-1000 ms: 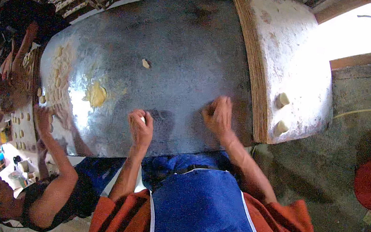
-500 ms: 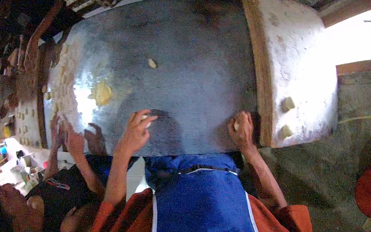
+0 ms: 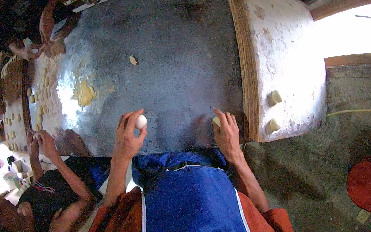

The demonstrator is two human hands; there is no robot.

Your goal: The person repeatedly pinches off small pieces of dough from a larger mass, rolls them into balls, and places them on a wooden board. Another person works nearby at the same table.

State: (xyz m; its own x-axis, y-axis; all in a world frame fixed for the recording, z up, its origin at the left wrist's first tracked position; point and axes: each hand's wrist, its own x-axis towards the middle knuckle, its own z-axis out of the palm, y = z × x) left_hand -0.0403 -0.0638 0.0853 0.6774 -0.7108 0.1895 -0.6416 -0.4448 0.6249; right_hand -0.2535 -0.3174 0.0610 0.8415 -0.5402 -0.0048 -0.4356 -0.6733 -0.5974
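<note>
My left hand (image 3: 127, 138) is closed around a smooth, pale dough ball (image 3: 141, 121), held between thumb and fingers just over the near side of the dark table (image 3: 179, 58). Farther right, my right hand (image 3: 228, 134) curls over another dough ball (image 3: 216, 121), which shows past the thumb side; the fingers partly cover it. This hand is close to the tabletop, beside the wooden edge of a floury white board (image 3: 296, 70). Two dough pieces, one (image 3: 275, 98) behind the other (image 3: 273, 125), rest on that board.
A yellowish, greasy-looking lump (image 3: 85, 94) and a small dough scrap (image 3: 133, 60) lie on the table. At left, a co-worker's hands (image 3: 42, 141) handle something small; another person's hands (image 3: 46, 46) reach in at the far left. Several dough pieces (image 3: 41, 110) line the left side.
The view has shifted slightly right. My right hand's fingers have loosened, exposing more of its dough ball; the left hand has turned, showing its ball clearly. Another person's hands have reached in at far left.
</note>
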